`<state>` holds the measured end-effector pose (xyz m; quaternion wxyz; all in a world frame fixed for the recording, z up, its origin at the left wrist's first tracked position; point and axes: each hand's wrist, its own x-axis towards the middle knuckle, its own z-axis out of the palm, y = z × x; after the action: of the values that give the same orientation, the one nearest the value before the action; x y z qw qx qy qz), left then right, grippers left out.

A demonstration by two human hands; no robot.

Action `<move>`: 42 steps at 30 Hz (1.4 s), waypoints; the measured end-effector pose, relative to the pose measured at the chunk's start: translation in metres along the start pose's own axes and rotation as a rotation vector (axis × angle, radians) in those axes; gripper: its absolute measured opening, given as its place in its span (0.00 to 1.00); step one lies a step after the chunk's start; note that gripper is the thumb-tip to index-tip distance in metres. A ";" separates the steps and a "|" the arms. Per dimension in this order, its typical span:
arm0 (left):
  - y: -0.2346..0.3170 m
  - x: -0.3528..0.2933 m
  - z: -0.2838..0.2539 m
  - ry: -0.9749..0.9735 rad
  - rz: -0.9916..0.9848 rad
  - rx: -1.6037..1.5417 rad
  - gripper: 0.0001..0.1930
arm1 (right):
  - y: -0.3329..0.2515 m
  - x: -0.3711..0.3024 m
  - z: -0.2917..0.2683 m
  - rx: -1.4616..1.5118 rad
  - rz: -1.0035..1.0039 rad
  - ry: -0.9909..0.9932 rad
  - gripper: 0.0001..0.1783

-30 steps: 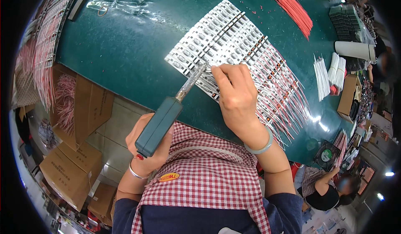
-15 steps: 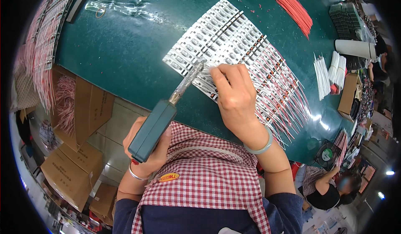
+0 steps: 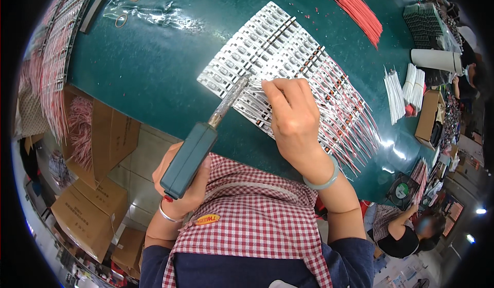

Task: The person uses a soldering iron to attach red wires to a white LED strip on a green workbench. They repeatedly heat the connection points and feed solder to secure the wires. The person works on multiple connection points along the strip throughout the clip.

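My left hand (image 3: 199,186) is wrapped around a teal soldering gun (image 3: 189,159) with a foil-covered metal barrel. The barrel's tip rests at, or just above, a panel of white strip-like modules (image 3: 247,46) lying on the table. My right hand (image 3: 296,121) is over the panel, close to that tip, with thumb and forefinger pinched. Whatever is between those fingertips is too small to make out. Thin red and white wires (image 3: 355,128) trail from the panel's right side, partly beneath my right hand.
On the green table (image 3: 149,77), red wires (image 3: 357,15) lie at the far right, with white wire bundles (image 3: 395,97) nearer. Wired panels (image 3: 54,56) hang at the left edge above a carton (image 3: 110,139). Another person (image 3: 401,229) works at the right.
The panel has shifted slightly left. My right hand has moved a little right and down, while the soldering gun stays almost in place.
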<state>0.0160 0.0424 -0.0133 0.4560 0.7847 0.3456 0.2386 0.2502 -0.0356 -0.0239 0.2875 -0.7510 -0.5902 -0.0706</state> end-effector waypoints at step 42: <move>0.007 0.012 0.005 -0.032 -0.008 0.016 0.11 | 0.010 0.006 0.004 -0.032 -0.007 0.037 0.18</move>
<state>0.0295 0.0468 -0.0086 0.4560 0.7906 0.3434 0.2215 0.2606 -0.0298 -0.0279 0.2860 -0.7519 -0.5864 -0.0951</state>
